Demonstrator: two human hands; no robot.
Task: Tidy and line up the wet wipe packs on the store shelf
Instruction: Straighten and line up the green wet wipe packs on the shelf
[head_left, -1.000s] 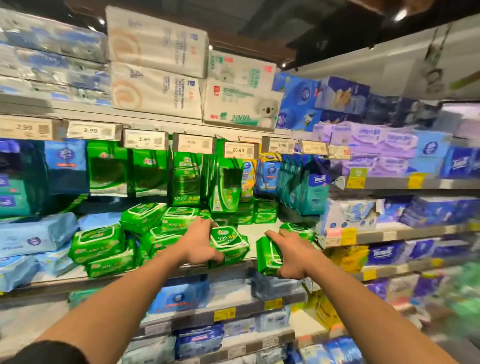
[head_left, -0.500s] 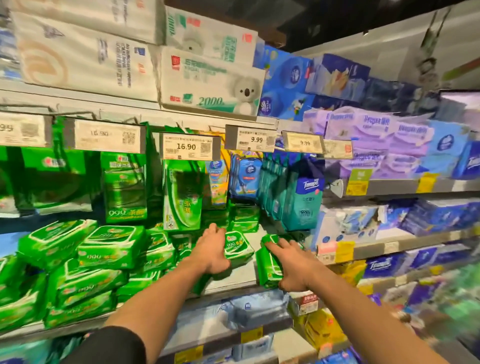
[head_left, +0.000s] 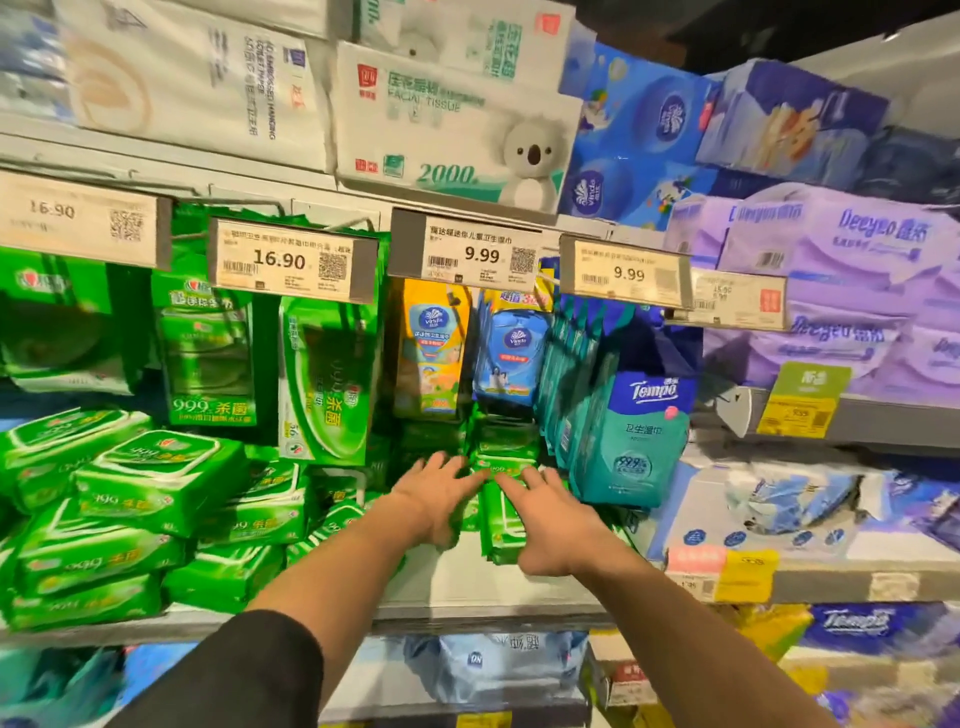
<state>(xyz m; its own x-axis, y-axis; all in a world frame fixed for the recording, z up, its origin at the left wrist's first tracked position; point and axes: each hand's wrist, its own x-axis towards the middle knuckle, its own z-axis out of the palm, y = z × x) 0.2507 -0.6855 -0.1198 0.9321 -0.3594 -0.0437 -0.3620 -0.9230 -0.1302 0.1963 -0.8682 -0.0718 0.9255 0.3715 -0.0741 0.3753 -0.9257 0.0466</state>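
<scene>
Green wet wipe packs (head_left: 156, 483) lie in a loose, tilted pile on the left of the white shelf (head_left: 467, 587). A few more green packs (head_left: 498, 535) stand on edge at the shelf's middle, with a small stack (head_left: 501, 447) behind them. My left hand (head_left: 436, 493) reaches in with straight fingers and touches the packs at the back; it is blurred. My right hand (head_left: 550, 519) lies flat with spread fingers on top of the upright green packs, thumb hanging down at their right side.
Hanging green refill bags (head_left: 317, 374), yellow and blue pouches (head_left: 431, 353) and teal Tempo packs (head_left: 634, 436) crowd the space just above and right of my hands. Price tags (head_left: 467, 249) jut out overhead. Tissue packs (head_left: 779, 504) fill the shelf to the right.
Both hands have gone deeper into the shelf with the middle green packs, and their fingers have straightened out from a grip. The view has come closer and shifted right.
</scene>
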